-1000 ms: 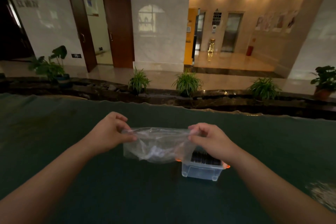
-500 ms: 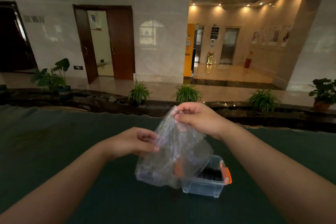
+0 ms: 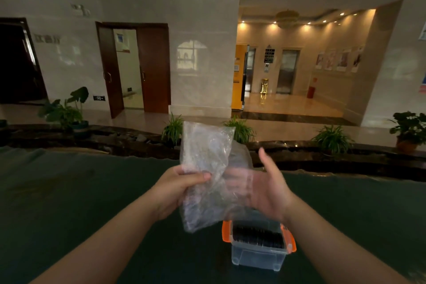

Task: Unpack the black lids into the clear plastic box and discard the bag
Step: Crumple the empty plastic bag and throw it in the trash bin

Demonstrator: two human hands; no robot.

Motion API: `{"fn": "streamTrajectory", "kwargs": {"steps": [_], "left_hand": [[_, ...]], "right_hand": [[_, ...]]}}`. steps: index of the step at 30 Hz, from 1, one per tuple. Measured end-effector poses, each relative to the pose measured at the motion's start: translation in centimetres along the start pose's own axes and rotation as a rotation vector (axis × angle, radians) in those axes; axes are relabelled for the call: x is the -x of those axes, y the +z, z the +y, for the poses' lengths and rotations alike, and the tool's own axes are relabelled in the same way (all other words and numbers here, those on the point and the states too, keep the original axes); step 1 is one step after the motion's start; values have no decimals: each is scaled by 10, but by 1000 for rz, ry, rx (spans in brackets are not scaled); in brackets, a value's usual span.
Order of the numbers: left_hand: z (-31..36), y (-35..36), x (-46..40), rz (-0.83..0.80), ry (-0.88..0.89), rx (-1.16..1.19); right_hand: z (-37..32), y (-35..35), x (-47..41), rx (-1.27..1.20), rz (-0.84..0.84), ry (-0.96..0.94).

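Left hand (image 3: 177, 188) pinches the bag (image 3: 207, 168) between thumb and fingers, about mid-height. Bag is thin clear crinkled plastic, roughly rectangular, held upright above the worktop (image 3: 69, 203), upper edge level with the potted plants (image 3: 239, 130) behind. It looks empty, though the film is blurred low down. Right hand (image 3: 268, 188) is spread, palm facing left, thumb up, just beside the bag's right edge; cannot tell if it touches the film. Clear plastic box (image 3: 259, 253) sits on the dark green cloth-covered worktop below the hands: translucent, rectangular, orange latches (image 3: 226, 232) on both ends, no cover on. Black lids (image 3: 258, 236) are inside it, stacked on edge in a ribbed row.
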State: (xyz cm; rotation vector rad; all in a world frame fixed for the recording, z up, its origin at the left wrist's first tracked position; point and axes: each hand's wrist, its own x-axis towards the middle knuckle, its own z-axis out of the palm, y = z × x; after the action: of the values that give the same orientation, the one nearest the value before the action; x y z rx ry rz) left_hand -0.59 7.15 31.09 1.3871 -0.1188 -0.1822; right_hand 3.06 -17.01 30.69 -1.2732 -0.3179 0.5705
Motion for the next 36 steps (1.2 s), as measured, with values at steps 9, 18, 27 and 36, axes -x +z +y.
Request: {"fn": "streamTrajectory", "kwargs": {"steps": [9,18,27,36], "left_hand": [[-2,13,-7,105,107,-240],[4,-12,-6,12,30,-127],[9,-28,-6,-56,71,-76],[20,-22,3,-105,68,-56]], "right_hand": [[3,32,1,443,262,-171],[-3,19,-1,281,233,-97],[-4,11,1,179,134,-144],[-5,10,3,94,115,-188]]}}
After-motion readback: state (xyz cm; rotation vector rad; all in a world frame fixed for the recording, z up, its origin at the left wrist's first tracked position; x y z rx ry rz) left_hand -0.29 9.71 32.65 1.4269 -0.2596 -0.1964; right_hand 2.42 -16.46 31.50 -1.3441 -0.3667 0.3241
